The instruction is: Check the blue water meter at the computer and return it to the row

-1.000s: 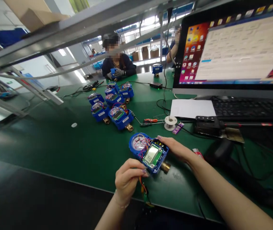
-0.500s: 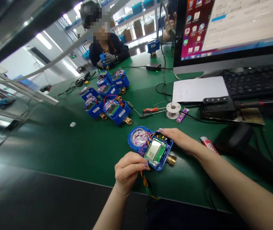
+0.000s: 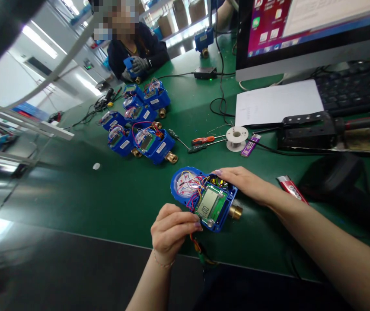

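An open blue water meter (image 3: 204, 198) with a green circuit board, an LCD and loose coloured wires lies on the green table (image 3: 113, 194). My right hand (image 3: 248, 183) rests on the meter's far right edge and steadies it. My left hand (image 3: 171, 231) is closed at the meter's near corner, pinching the red and yellow leads (image 3: 201, 252) that run off the table edge. A brass fitting (image 3: 236, 212) sticks out of the meter's right side.
Several more open blue meters (image 3: 139, 125) stand in a cluster behind. Screwdrivers (image 3: 201, 144), a solder spool (image 3: 237, 138), white paper (image 3: 277, 103), a keyboard (image 3: 356, 84) and a monitor (image 3: 311, 30) are at right. A gloved person (image 3: 133, 47) sits across holding a meter.
The view has tilted down and moved closer. My hands stay on the meter in nearly the same grip; the meter has turned slightly.
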`<state>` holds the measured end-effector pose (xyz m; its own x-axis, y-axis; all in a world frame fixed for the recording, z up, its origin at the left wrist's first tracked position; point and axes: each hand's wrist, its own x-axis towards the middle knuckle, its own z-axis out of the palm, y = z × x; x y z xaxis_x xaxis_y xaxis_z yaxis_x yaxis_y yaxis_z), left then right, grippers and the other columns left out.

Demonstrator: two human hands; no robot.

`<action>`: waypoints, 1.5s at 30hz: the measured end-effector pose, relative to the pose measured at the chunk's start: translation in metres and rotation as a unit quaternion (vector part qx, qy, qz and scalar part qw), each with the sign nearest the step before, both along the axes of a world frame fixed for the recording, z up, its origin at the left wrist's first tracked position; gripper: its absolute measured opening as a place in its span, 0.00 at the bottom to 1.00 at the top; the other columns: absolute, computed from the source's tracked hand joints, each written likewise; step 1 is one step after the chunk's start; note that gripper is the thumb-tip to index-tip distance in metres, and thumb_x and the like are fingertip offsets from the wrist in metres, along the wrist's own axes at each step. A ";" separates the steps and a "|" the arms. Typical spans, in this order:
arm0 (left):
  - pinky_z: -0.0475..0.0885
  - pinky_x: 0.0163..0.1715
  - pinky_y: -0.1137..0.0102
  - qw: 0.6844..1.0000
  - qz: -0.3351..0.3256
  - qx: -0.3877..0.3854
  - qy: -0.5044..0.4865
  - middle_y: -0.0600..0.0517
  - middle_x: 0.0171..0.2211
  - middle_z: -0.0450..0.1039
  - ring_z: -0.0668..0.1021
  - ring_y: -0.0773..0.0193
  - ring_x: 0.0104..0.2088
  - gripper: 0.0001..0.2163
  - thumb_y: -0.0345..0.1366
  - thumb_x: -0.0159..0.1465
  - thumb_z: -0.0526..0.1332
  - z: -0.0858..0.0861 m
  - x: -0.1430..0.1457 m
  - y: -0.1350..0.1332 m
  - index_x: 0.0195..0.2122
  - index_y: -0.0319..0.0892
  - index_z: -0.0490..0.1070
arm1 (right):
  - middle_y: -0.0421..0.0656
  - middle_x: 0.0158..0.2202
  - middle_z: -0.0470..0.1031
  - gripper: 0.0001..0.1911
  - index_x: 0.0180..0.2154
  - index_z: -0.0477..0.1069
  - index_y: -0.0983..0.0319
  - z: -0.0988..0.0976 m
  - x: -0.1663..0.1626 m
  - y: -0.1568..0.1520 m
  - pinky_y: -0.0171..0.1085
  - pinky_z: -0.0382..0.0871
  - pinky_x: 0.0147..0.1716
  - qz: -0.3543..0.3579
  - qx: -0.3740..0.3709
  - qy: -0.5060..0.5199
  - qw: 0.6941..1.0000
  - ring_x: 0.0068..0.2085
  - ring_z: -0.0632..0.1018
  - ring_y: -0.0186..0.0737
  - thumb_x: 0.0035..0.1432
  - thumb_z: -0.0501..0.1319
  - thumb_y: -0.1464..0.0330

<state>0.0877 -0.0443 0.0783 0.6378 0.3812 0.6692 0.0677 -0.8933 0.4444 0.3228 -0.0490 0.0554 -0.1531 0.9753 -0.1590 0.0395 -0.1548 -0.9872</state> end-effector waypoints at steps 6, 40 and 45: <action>0.67 0.33 0.68 0.999 -0.010 -0.033 -0.019 0.49 0.32 0.75 0.73 0.65 0.34 0.06 0.26 0.61 0.57 -0.001 0.000 0.003 0.33 0.36 0.74 | 0.41 0.33 0.72 0.26 0.33 0.72 0.67 0.000 0.001 0.000 0.32 0.61 0.41 -0.002 0.005 0.008 1.000 0.38 0.69 0.33 0.53 0.53 0.50; 0.68 0.33 0.68 0.997 -0.037 -0.069 -0.004 0.50 0.32 0.73 0.73 0.66 0.33 0.06 0.20 0.58 0.59 0.000 0.006 0.006 0.32 0.35 0.73 | 0.44 0.34 0.72 0.27 0.38 0.72 0.67 0.006 0.003 -0.001 0.32 0.63 0.41 0.016 -0.005 -0.072 0.997 0.37 0.70 0.33 0.57 0.48 0.51; 0.69 0.32 0.69 0.997 -0.039 -0.066 0.029 0.50 0.31 0.73 0.72 0.66 0.33 0.06 0.21 0.59 0.58 0.005 0.003 0.009 0.31 0.36 0.72 | 0.44 0.38 0.72 0.27 0.42 0.71 0.67 -0.001 -0.003 0.002 0.34 0.63 0.45 0.020 0.009 -0.076 0.997 0.41 0.70 0.34 0.58 0.47 0.52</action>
<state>0.0908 -0.0356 0.0832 0.7057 0.4113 0.5769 0.0296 -0.8307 0.5560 0.3201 -0.0467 0.0548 -0.1665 0.9721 -0.1651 0.1947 -0.1317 -0.9720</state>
